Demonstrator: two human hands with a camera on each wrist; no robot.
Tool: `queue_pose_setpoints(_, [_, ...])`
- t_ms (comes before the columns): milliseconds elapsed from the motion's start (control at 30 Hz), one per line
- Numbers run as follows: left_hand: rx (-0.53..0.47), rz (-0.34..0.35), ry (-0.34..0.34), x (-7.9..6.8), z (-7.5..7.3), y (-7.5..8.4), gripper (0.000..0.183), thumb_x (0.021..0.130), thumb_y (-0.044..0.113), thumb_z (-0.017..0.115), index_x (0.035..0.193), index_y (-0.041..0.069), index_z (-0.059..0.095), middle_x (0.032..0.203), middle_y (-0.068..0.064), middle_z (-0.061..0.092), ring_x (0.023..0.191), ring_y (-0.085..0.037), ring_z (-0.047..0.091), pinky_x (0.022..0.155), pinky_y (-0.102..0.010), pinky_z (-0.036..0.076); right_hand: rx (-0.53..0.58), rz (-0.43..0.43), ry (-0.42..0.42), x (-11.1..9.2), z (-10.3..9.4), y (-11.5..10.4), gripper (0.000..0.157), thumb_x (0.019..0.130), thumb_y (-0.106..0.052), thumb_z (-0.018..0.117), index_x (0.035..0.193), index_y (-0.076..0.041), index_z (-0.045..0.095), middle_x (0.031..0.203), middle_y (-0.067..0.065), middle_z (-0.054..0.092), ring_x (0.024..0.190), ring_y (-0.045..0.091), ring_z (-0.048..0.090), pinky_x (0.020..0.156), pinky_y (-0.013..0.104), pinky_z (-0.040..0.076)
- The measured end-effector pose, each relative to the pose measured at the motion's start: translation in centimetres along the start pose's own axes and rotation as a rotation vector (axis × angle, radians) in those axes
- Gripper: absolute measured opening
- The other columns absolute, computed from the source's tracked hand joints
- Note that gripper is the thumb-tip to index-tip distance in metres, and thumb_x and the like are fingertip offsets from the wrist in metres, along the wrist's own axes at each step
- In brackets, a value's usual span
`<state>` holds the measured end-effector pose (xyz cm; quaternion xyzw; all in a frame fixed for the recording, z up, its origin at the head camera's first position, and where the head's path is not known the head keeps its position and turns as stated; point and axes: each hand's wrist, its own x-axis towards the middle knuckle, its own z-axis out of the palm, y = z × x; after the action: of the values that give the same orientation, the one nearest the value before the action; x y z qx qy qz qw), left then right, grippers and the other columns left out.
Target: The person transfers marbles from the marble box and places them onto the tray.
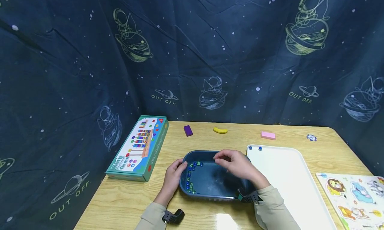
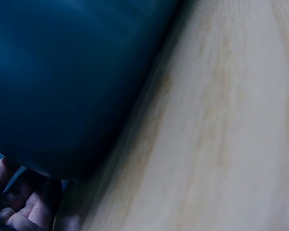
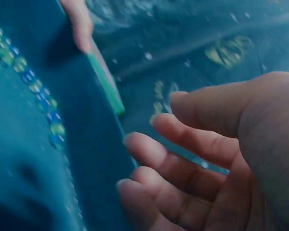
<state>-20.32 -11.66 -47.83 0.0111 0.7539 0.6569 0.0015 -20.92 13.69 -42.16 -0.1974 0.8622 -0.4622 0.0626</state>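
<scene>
A dark blue plastic tub (image 1: 214, 180) sits in front of me on the table. Blue and green glass marbles (image 1: 189, 181) line its left end in a curved row, also visible in the right wrist view as marbles (image 3: 31, 77). My left hand (image 1: 174, 176) holds the tub's left wall, thumb at the rim; in the left wrist view curled fingers (image 2: 26, 202) show by the tub's lower corner. Over the tub's right half hovers my right hand (image 1: 235, 163), fingers loosely bent and apart, with nothing between thumb and fingertips in the right wrist view.
Right of the tub lies a white tray (image 1: 288, 183) with two blue marbles (image 1: 255, 148) at its far left corner. A game box (image 1: 139, 146) stands left. Behind are a purple block (image 1: 188, 130), toy banana (image 1: 220, 130), pink block (image 1: 268, 135) and chip (image 1: 311, 137). An animal puzzle (image 1: 351, 196) lies right.
</scene>
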Motion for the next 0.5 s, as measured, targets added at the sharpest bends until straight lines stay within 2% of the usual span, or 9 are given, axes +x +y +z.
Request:
queue_pose_setpoints(100, [-0.015, -0.009, 0.002, 0.6, 0.0, -1.0, 0.031, 0.091, 0.027, 0.054, 0.112, 0.004, 0.061, 0.107, -0.014, 0.062, 0.099, -0.024, 0.054, 0.085, -0.032, 0.041, -0.052, -0.016, -0.061, 0.1, 1.0, -0.2, 0.013, 0.089, -0.032, 0.056, 0.099, -0.026, 0.064, 0.089, -0.003, 0.062, 0.063, 0.015, 0.056, 0.055, 0.028, 0.049])
queue_pose_setpoints(233, [-0.022, -0.009, 0.012, 1.2, 0.2, -2.2, 0.032, 0.089, 0.032, 0.056, 0.110, 0.008, 0.063, 0.104, -0.010, 0.063, 0.096, -0.020, 0.055, 0.084, -0.029, 0.042, -0.081, -0.037, -0.093, 0.3, 1.7, -0.2, 0.016, 0.089, -0.032, 0.057, 0.100, -0.023, 0.064, 0.087, -0.008, 0.060, 0.060, 0.010, 0.055, 0.055, 0.027, 0.048])
queue_pose_setpoints(367, [-0.007, -0.002, 0.035, 1.3, 0.3, -2.6, 0.031, 0.088, 0.034, 0.057, 0.107, 0.011, 0.064, 0.100, -0.006, 0.064, 0.092, -0.017, 0.055, 0.083, -0.030, 0.042, -0.089, -0.063, -0.149, 0.8, 2.2, -0.3, 0.022, 0.090, -0.034, 0.056, 0.102, -0.018, 0.065, 0.087, -0.009, 0.060, 0.061, 0.010, 0.055, 0.055, 0.026, 0.047])
queue_pose_setpoints(500, [0.007, 0.006, 0.040, 1.2, 0.1, -2.5, 0.031, 0.088, 0.034, 0.058, 0.107, 0.010, 0.064, 0.098, -0.006, 0.064, 0.091, -0.017, 0.054, 0.082, -0.031, 0.042, -0.124, -0.096, -0.174, 1.6, 2.7, -0.9, 0.019, 0.089, -0.033, 0.056, 0.100, -0.020, 0.065, 0.086, -0.012, 0.061, 0.066, 0.011, 0.054, 0.058, 0.026, 0.046])
